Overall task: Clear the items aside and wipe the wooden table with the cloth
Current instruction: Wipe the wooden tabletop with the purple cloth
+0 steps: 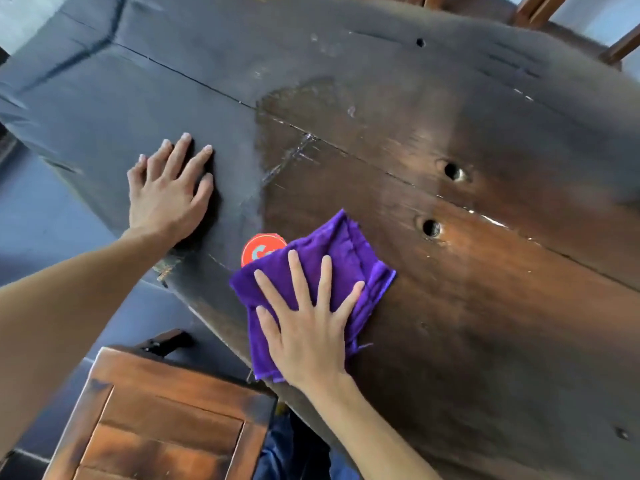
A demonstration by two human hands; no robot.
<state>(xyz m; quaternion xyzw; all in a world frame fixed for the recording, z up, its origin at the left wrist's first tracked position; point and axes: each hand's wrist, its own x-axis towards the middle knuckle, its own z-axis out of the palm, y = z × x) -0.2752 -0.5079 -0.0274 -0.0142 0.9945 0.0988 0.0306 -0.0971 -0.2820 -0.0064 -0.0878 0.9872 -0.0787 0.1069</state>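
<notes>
Both bare forearms reach forward from the lower edge of the view. The left hand (168, 195) lies palm down and flat, its fingers (180, 152) slightly fanned and pointing away from the body, thumb out to the right. The right hand (306, 323) is also palm down — fingers (325, 278) spread wide and straight, thumb out to the left — wrist bent a little upward.

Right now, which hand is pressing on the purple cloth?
The right hand, spread flat on the purple cloth. The left hand rests on bare table.
</notes>
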